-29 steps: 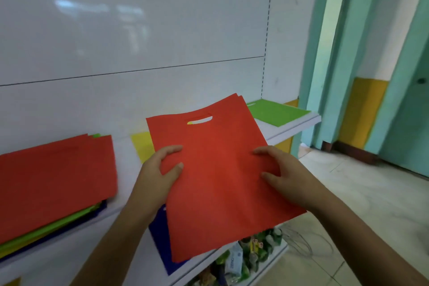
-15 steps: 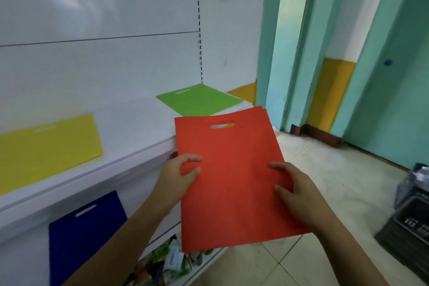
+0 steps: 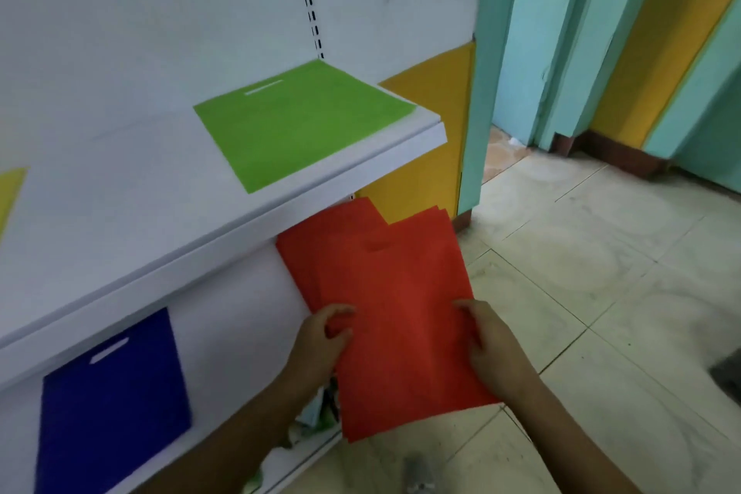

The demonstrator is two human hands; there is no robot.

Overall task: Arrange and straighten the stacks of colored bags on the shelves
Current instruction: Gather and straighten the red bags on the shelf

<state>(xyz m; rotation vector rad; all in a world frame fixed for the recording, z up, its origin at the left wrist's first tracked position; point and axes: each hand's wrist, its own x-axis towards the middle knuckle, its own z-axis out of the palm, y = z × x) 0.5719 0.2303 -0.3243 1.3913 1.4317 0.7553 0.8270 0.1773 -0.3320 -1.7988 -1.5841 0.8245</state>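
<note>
Lowered below the green bag (image 3: pixel 300 124), both hands (image 3: pixel 320 337) (image 3: pixel 491 345) pinch the red bags' (image 3: pixel 393 293) sides, long axis pointing under its shelf (image 3: pixel 240 229).

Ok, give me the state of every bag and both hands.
Red bags: held by both hands, fanned unevenly, at the lower shelf.
Green bag: flat on the upper shelf.
Blue bag: flat on the lower shelf.
Left hand: gripping red bags.
Right hand: gripping red bags.

Both your forearms reach forward. Your left hand (image 3: pixel 320 337) pinches with curled fingers and thumb; your right hand (image 3: pixel 495 349) grips with its thumb on top.
</note>
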